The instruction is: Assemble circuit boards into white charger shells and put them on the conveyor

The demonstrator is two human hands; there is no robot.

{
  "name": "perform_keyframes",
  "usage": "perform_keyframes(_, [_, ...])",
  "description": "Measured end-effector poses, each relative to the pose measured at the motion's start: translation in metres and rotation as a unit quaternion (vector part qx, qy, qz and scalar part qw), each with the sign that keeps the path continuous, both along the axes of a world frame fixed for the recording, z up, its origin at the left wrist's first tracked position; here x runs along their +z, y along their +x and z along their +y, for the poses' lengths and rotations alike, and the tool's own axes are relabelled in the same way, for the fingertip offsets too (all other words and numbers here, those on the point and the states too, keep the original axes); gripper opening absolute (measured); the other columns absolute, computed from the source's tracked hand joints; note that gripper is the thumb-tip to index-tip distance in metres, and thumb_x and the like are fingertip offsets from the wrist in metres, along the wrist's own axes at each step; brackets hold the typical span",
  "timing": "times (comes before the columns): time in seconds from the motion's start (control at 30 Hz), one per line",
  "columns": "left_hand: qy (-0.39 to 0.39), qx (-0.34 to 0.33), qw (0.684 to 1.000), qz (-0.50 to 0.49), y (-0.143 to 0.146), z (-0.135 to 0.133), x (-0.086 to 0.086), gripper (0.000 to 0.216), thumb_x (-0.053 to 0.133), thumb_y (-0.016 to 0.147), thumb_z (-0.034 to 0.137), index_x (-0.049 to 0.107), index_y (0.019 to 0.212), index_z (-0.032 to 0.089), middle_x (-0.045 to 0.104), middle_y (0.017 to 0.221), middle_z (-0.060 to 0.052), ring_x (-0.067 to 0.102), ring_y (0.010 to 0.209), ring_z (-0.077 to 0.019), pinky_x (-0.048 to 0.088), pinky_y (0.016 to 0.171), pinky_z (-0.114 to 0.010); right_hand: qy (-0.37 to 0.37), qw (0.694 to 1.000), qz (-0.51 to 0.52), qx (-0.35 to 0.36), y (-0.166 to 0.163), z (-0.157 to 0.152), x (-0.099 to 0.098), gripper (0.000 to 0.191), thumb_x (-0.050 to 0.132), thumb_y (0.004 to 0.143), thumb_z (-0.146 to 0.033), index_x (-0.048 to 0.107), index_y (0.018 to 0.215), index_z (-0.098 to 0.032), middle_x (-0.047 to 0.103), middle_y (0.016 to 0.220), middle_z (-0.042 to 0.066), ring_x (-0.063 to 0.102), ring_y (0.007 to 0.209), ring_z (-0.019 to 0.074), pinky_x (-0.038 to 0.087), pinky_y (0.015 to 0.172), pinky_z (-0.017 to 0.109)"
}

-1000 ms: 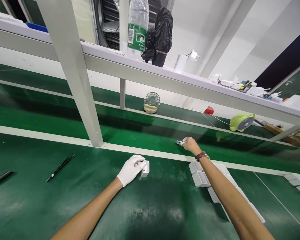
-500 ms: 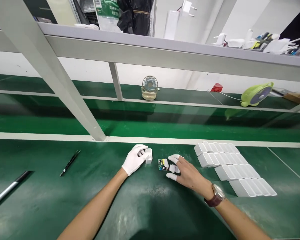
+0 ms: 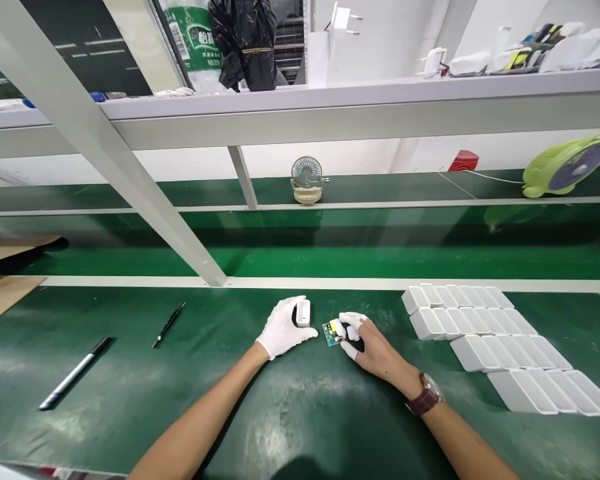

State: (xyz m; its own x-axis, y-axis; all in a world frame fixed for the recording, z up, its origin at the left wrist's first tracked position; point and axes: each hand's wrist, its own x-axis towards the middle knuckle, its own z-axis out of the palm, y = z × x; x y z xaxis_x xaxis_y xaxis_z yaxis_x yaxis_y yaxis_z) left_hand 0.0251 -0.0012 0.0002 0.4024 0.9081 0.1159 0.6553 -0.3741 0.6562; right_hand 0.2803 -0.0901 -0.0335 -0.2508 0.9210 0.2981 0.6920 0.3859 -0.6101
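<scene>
My left hand [image 3: 286, 329], in a white glove, curves in a C around a small white plastic case [image 3: 303, 313]. Its thumb is stretched out below the case and its fingers reach along the upper side, with a gap at the palm. My right hand [image 3: 375, 343], wearing white finger cots and a wristwatch, closes on a small green circuit board [image 3: 331, 333] with yellow and white parts. Thumb and fingers pinch the board's right side, and a white piece [image 3: 353, 333] shows between them. Part of the board is hidden by the fingers.
Rows of white plastic cases [image 3: 485, 320] stand to the right. Tweezers [image 3: 169, 325] and a silver-and-black pen-like tool [image 3: 75, 375] lie to the left. A slanted metal post [image 3: 150, 207] rises at the back left. A small fan [image 3: 307, 180] and a green fan [image 3: 565, 165] stand behind.
My left thumb has moved off the case, which now shows a different face. My right fingers have closed on the circuit board, which has turned slightly. The camera view has shifted.
</scene>
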Motion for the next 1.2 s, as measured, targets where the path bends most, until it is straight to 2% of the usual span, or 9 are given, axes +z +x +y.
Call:
perform_keyframes(0.1, [0.032, -0.011, 0.999, 0.025, 0.006, -0.002, 0.001, 0.058, 0.083, 0.063, 0.031, 0.062, 0.117, 0.025, 0.067, 0.119, -0.004, 0.058, 0.113, -0.0288, 0.045, 0.100, -0.046, -0.003, 1.000, -0.007, 0.018, 0.001, 0.000, -0.001, 0.061, 0.053, 0.092, -0.023, 0.031, 0.149, -0.022, 0.046, 0.146, 0.013, 0.039, 0.140, 0.0279, 0.040, 0.114, 0.052])
perform_keyframes(0.3, [0.041, -0.017, 0.999, -0.027, 0.004, -0.006, -0.003, 0.063, 0.081, 0.064, 0.027, 0.058, 0.122, 0.022, 0.063, 0.125, -0.007, 0.058, 0.117, -0.0271, 0.045, 0.104, -0.044, 0.004, 1.000, 0.008, 0.026, 0.003, 0.000, 0.006, 0.060, 0.057, 0.089, -0.020, 0.036, 0.145, -0.024, 0.053, 0.134, 0.012, 0.049, 0.129, 0.0291, 0.049, 0.104, 0.051])
perform_keyframes(0.4, [0.053, -0.027, 0.997, -0.045, 0.003, -0.008, -0.007, 0.070, 0.081, 0.065, 0.026, 0.054, 0.130, 0.022, 0.060, 0.129, -0.009, 0.056, 0.120, -0.0273, 0.045, 0.107, -0.046, 0.035, 0.999, 0.036, 0.015, 0.002, 0.000, 0.019, 0.053, 0.057, 0.091, -0.020, 0.040, 0.141, -0.024, 0.055, 0.130, 0.012, 0.055, 0.120, 0.0274, 0.053, 0.099, 0.049])
perform_keyframes(0.5, [0.081, -0.039, 0.995, -0.051, 0.002, -0.011, -0.009, 0.074, 0.081, 0.065, 0.024, 0.052, 0.133, 0.023, 0.059, 0.128, -0.011, 0.055, 0.120, -0.0278, 0.046, 0.106, -0.046, 0.086, 0.995, 0.047, 0.009, -0.001, 0.002, 0.036, 0.050, 0.061, 0.090, -0.021, 0.044, 0.137, -0.026, 0.055, 0.130, 0.012, 0.055, 0.121, 0.0270, 0.053, 0.100, 0.048])
perform_keyframes(0.7, [0.136, -0.057, 0.987, -0.057, 0.000, -0.014, -0.010, 0.071, 0.081, 0.068, 0.028, 0.053, 0.132, 0.021, 0.058, 0.123, -0.012, 0.057, 0.115, -0.0271, 0.050, 0.100, -0.045, 0.175, 0.984, 0.019, 0.041, -0.014, 0.008, 0.061, 0.060, 0.067, 0.087, -0.019, 0.042, 0.141, -0.028, 0.057, 0.130, 0.011, 0.054, 0.124, 0.0287, 0.050, 0.102, 0.051])
perform_keyframes(0.93, [0.158, -0.062, 0.984, -0.049, -0.002, -0.017, -0.013, 0.069, 0.080, 0.072, 0.032, 0.052, 0.133, 0.018, 0.057, 0.123, -0.014, 0.056, 0.116, -0.0268, 0.049, 0.101, -0.043, 0.189, 0.981, 0.024, 0.032, -0.029, 0.003, 0.053, 0.064, 0.066, 0.086, -0.012, 0.043, 0.143, -0.028, 0.056, 0.129, 0.013, 0.053, 0.125, 0.0295, 0.051, 0.101, 0.052])
perform_keyframes(1.2, [0.176, -0.077, 0.980, -0.045, 0.000, -0.017, -0.011, 0.066, 0.078, 0.073, 0.031, 0.051, 0.132, 0.022, 0.060, 0.119, -0.011, 0.058, 0.108, -0.0265, 0.051, 0.095, -0.044, 0.187, 0.981, 0.014, 0.043, -0.030, 0.001, 0.045, 0.059, 0.066, 0.086, -0.011, 0.047, 0.140, -0.024, 0.057, 0.127, 0.014, 0.054, 0.124, 0.0293, 0.053, 0.099, 0.052])
